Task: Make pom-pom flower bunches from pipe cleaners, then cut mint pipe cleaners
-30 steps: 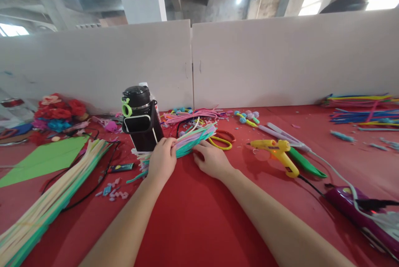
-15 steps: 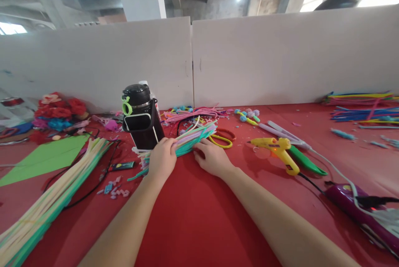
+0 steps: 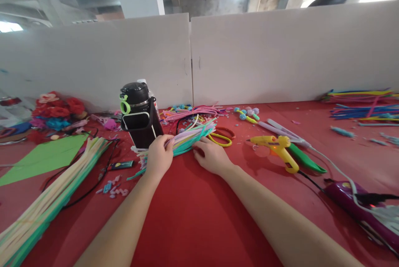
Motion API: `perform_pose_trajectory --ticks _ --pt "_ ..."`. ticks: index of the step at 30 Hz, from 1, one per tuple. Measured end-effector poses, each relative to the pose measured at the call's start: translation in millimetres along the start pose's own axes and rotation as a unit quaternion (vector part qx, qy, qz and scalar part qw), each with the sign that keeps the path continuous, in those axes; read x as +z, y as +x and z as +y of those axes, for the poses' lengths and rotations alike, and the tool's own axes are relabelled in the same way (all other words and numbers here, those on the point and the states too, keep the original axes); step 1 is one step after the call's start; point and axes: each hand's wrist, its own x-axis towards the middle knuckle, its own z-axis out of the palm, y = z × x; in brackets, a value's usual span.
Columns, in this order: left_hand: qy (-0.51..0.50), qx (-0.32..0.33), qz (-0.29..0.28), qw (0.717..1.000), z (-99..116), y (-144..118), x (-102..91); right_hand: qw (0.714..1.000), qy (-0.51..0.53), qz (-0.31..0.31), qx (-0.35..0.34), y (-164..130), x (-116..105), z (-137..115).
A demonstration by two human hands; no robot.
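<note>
A bundle of pipe cleaners (image 3: 189, 139) in teal, lilac and cream lies on the red table in front of me. My left hand (image 3: 160, 155) is closed around strands near its left end, thumb on top. Curled against the near right side of the bundle, my right hand (image 3: 213, 157) pinches at teal strands; its fingertips are partly hidden. Yellow-handled scissors (image 3: 222, 140) lie just beyond the right hand. Left of the bundle stands a black holder (image 3: 146, 133) with a black-lidded bottle (image 3: 134, 93).
A yellow glue gun (image 3: 276, 147) and a lilac hair-straightener-like tool (image 3: 282, 132) lie to the right, near a purple power strip (image 3: 352, 206). A long cream and green pipe cleaner bundle (image 3: 59, 188) and a green sheet (image 3: 46, 155) are on the left. A white partition (image 3: 249, 59) rises behind.
My left hand has shifted slightly left along the bundle, uncovering more lilac strands. The right hand stays almost in place. The view has moved slightly.
</note>
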Motion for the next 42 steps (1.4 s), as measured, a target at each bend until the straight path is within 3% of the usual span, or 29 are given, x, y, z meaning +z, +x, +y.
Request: perform_pose_trajectory --ticks 8,14,20,24,36,42 --pt "-0.015 0.05 -0.007 0.999 -2 -1 3.7 1.0 0.003 -0.006 -0.003 1 -2 0" --pt "-0.02 0.046 0.0 0.999 -1 -1 4.1 1.0 0.01 -0.006 -0.001 0 -2 -1" --pt "0.014 0.023 -0.059 0.998 7 -2 -0.1 1.0 0.013 0.007 -0.007 0 -2 -2" --pt "0.036 -0.009 -0.093 0.995 11 -3 -1.7 1.0 -0.015 -0.015 0.007 0 -2 -6" --pt "0.082 -0.002 -0.073 0.994 10 -4 3.0 0.999 -0.029 -0.037 0.021 2 -1 -8" --pt "0.034 0.015 -0.082 0.996 11 -4 2.7 0.999 -0.019 -0.034 0.021 2 -1 -8"
